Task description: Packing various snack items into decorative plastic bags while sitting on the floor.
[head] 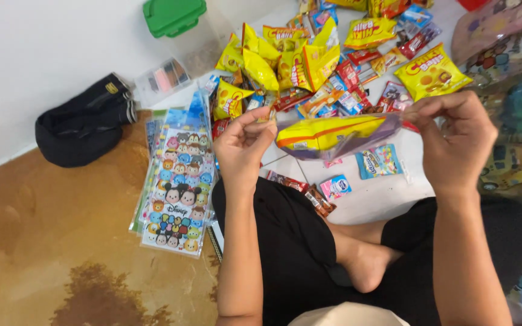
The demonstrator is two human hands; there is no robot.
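Head view: a person is sitting cross-legged at lower centre, holding a clear plastic bag [339, 136] containing a yellow snack packet mid-frame. The left hand [243, 145] is pinching one end, the right hand [454, 136] the other. Keeping both pinches taut would likely steady it. The bag's long axis is running left-right. Beyond, yellow snack packets [285, 60] are lying scattered at upper centre.

Glossy clear plastic bag [339, 137] around a shiny yellow foil packet [327, 133], middle of frame. Glossy foil snack packets [309, 60] heaped at top. Matt black cloth bag [83, 124] at left. Smooth green plastic lid [173, 15], top.
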